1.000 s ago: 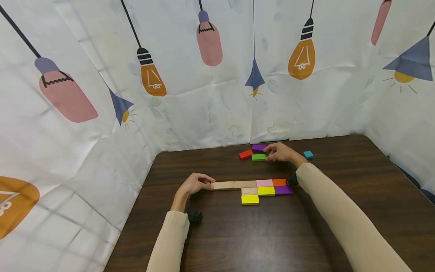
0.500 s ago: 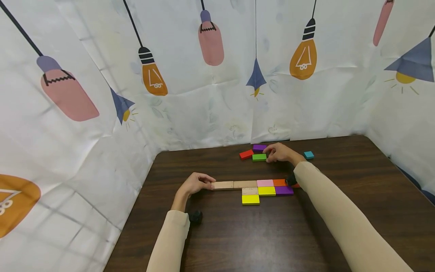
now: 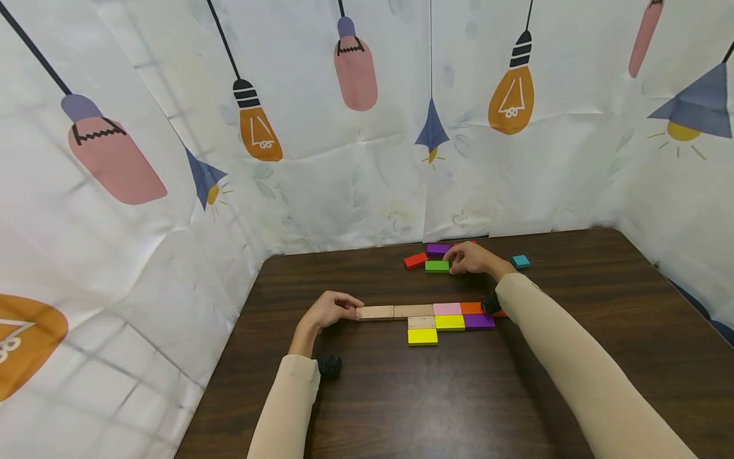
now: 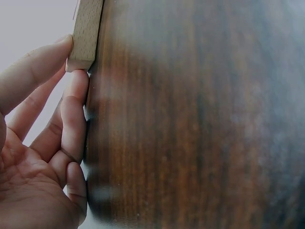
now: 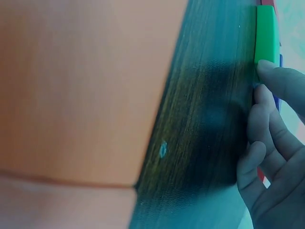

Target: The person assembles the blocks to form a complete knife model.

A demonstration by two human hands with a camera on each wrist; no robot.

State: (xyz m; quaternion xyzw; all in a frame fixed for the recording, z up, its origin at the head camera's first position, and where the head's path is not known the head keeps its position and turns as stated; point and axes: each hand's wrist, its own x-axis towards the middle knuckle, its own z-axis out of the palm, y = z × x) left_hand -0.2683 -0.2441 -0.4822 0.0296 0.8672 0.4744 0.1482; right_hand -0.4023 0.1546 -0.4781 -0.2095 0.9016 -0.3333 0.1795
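Observation:
My left hand [image 3: 329, 310] is at the left end of a plain wooden block [image 3: 375, 312]. In the left wrist view its thumb and fingers hold the end of that wooden block [image 4: 86, 36], the lower fingers curled against the tabletop. Farther back, my right hand [image 3: 473, 257] pinches the right end of a green block [image 3: 437, 267]. The right wrist view has the thumb on the near end of this green block [image 5: 266, 36], with the other fingers curled below. A purple block [image 3: 438, 249] and a red block [image 3: 415, 261] lie close around it.
A flat row continues right with another wooden block [image 3: 413, 310], a pink block [image 3: 446, 309] and an orange block [image 3: 471, 308]. Yellow [image 3: 422, 338] and purple [image 3: 478, 321] blocks adjoin its front. A teal block [image 3: 520, 261] lies beyond my right wrist. Curtains border the dark table [image 3: 395, 408].
The green block has shifted very slightly toward me with my right fingers. A red block behind my right hand shows more now. My left hand and the row stay put.

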